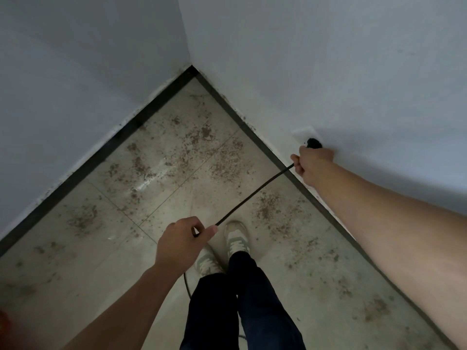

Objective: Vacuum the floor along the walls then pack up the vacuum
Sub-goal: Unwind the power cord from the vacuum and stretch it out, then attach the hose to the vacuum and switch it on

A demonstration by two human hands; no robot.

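Room corner, seen from above. Left wall (75, 84) white, with a dark baseboard (101, 157) along its foot up to the corner. A red blur (3, 322) at the bottom left edge; cannot tell what it is.

Tiled floor (83, 248) pale, with brown dirt patches (202, 133) scattered from the corner outward and thickest along both wall edges.

Left hand (182, 241) is over the middle of the floor, fingers curled round a black power cord (252, 193), thumb on top. Below this hand the cord drops to the floor and curves behind the legs.

Two pale sneakers (236, 238) stand just right of the left hand, toes toward the corner, under dark trousers (227, 311). The cord crosses above the forward toe.

From the left hand the cord runs straight and taut up to the right, over the right wall's baseboard.

Right hand (313, 165) is against the right wall (328, 59), low near the floor edge, fist closed on the cord's far end. Just above the knuckles a black plug (314, 143) sits at a white socket plate (303, 133). Cannot tell whether the plug is fully seated. The right forearm covers the baseboard and floor edge behind it.
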